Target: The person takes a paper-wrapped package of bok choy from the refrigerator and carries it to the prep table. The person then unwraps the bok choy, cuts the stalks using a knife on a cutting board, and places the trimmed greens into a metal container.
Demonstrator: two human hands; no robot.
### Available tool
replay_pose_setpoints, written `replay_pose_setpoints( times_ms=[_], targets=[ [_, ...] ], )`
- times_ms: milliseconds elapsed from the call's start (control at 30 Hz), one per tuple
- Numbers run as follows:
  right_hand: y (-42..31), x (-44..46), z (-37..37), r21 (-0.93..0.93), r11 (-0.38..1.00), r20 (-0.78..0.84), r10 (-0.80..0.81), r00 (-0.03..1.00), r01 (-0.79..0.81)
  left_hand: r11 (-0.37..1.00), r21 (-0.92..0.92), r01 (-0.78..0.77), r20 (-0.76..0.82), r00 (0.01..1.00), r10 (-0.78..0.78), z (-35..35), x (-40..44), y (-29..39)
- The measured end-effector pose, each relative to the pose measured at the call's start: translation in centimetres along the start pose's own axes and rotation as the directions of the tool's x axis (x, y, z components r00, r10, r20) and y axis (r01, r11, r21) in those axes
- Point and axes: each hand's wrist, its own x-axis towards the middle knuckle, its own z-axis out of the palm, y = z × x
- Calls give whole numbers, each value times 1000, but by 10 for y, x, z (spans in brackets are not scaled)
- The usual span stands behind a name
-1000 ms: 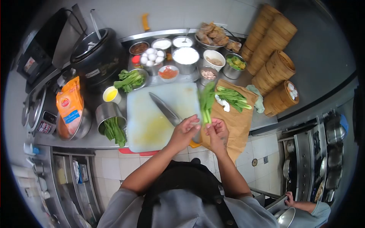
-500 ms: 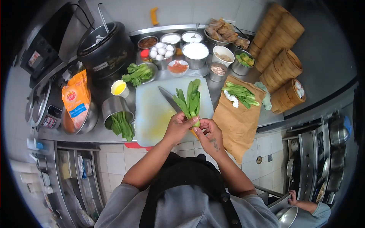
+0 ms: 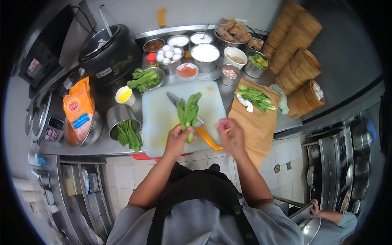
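Observation:
My left hand [image 3: 178, 141] grips a leafy green stalk [image 3: 188, 109] by its base, leaves pointing up, above the pale cutting board [image 3: 157, 107]. Beneath the leaves lies a knife, its orange handle [image 3: 209, 138] reaching the board's front right corner. My right hand [image 3: 231, 134] is apart from the stalk, right of the handle; it is blurred, and whether it holds anything is unclear. More greens [image 3: 256, 97] and a crumpled white piece [image 3: 245, 103] rest on brown paper [image 3: 250, 126] at the right.
A metal pot of greens [image 3: 123, 115], a yellow-filled cup [image 3: 125, 95] and an orange bag [image 3: 79, 107] stand left. Behind the board are a bowl of eggs [image 3: 168, 55] and several other bowls. Bamboo steamers [image 3: 300, 67] are stacked right. Another person's hand [image 3: 315, 207] shows lower right.
Both hands were together at the greens over the board. My left hand has moved left with the stalk, and my right hand has let go and moved right, uncovering the knife's handle.

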Motion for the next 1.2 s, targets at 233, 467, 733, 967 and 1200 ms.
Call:
replay_pose_setpoints(
  times_ms=[233,467,733,967,1200],
  targets=[
    [145,101,-75,-606,757,-342,30,939,-245,998,14,68,10,998,-68,0,-8,7],
    [194,103,-77,-556,808,-232,71,970,-192,997,71,9,-27,1000,-7,7,-3,17],
    [-30,24,38,418,886,61,192,979,-200,920,340,-195,40,980,193,33,16,-7],
    [-46,27,33,440,882,51,165,985,-171,944,293,-154,181,978,103,35,4,19],
    [-5,36,51,363,894,107,239,965,-262,958,256,-131,248,966,66,13,-2,23]
  ],
)
